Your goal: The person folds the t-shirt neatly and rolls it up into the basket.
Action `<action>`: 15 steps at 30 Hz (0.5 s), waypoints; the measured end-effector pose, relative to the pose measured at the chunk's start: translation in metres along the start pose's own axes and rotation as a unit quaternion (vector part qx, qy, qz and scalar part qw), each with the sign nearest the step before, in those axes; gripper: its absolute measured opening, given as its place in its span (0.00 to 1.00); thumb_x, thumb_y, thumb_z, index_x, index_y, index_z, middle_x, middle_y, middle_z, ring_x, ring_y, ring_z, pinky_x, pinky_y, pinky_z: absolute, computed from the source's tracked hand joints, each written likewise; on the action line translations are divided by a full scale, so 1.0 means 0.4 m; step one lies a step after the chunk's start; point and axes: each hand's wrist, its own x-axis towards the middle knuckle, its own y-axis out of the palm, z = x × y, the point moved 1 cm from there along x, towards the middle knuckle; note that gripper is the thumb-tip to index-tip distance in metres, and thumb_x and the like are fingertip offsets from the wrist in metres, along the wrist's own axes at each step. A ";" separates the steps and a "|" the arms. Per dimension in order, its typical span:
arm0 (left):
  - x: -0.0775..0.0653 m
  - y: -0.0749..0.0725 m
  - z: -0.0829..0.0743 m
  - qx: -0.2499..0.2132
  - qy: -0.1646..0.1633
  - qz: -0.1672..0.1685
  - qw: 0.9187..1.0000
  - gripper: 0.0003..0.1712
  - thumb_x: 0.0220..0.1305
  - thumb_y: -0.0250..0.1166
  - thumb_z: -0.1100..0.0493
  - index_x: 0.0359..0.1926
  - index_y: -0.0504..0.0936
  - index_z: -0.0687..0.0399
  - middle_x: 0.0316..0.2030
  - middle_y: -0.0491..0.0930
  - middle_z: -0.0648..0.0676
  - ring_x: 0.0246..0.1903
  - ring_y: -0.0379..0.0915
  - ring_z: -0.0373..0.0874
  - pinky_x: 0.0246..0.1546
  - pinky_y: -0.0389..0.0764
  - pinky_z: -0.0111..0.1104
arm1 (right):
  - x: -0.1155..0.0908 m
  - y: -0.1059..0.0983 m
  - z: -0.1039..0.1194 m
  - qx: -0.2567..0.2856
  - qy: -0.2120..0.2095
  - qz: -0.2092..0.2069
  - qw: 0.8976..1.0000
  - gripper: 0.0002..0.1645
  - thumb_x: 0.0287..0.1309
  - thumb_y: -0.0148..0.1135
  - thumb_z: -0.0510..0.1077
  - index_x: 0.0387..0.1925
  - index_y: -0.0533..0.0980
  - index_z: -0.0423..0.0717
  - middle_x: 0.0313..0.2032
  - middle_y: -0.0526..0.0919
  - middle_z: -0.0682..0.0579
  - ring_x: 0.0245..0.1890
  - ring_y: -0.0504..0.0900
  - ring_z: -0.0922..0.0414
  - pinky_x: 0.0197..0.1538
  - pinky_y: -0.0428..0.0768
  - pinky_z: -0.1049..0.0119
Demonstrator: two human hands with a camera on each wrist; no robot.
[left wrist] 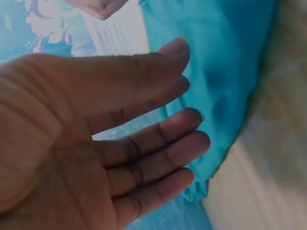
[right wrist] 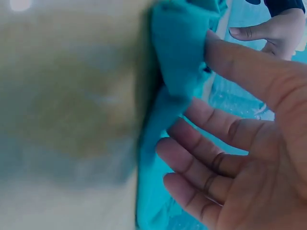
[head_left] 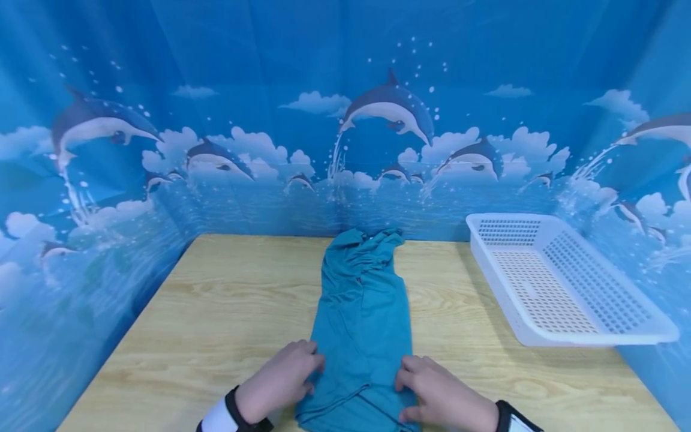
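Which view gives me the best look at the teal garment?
Head: it shows most of the teal garment from above. Left wrist catches only part, behind the left hand; right wrist, one side, behind the right hand.

The garment is teal, the bench pale yellow with wood grain, the basket white, the backdrop blue with a dolphin-and-cloud print.

One garment, one basket, one table, two wristbands, two sets of fingers.
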 end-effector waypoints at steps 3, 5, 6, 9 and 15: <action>-0.013 0.018 -0.001 -0.005 -0.002 0.011 1.000 0.13 0.47 0.74 0.59 0.36 0.83 0.50 0.28 0.69 0.42 0.28 0.62 0.33 0.29 0.67 0.26 | -0.005 0.016 0.004 -0.002 0.008 0.001 1.000 0.18 0.45 0.71 0.60 0.35 0.78 0.57 0.33 0.67 0.65 0.32 0.65 0.69 0.36 0.70 0.74; -0.018 0.029 -0.003 -0.008 0.000 0.011 1.000 0.14 0.46 0.75 0.59 0.35 0.82 0.50 0.28 0.69 0.42 0.28 0.61 0.33 0.29 0.67 0.25 | -0.006 0.023 0.006 -0.001 0.014 -0.001 1.000 0.19 0.44 0.72 0.60 0.35 0.78 0.57 0.33 0.66 0.65 0.32 0.65 0.69 0.36 0.70 0.73; -0.019 0.034 -0.004 -0.010 0.000 0.011 1.000 0.14 0.46 0.75 0.59 0.36 0.82 0.50 0.28 0.69 0.42 0.28 0.61 0.33 0.29 0.67 0.25 | -0.005 0.025 0.007 -0.002 0.016 -0.004 1.000 0.19 0.43 0.72 0.60 0.34 0.78 0.57 0.33 0.66 0.65 0.32 0.66 0.69 0.37 0.70 0.73; -0.019 0.044 -0.005 -0.009 0.001 0.004 1.000 0.15 0.44 0.76 0.59 0.35 0.81 0.49 0.28 0.68 0.42 0.28 0.60 0.32 0.28 0.67 0.25 | -0.004 0.028 0.008 -0.003 0.014 -0.010 1.000 0.19 0.43 0.72 0.60 0.34 0.78 0.57 0.33 0.67 0.65 0.32 0.66 0.69 0.36 0.70 0.73; -0.017 0.056 -0.007 -0.003 0.007 -0.012 1.000 0.12 0.45 0.75 0.60 0.28 0.78 0.49 0.26 0.66 0.42 0.27 0.59 0.32 0.27 0.65 0.24 | 0.002 0.033 0.001 0.012 0.015 -0.012 1.000 0.14 0.46 0.70 0.58 0.29 0.76 0.58 0.32 0.67 0.66 0.32 0.66 0.70 0.35 0.70 0.75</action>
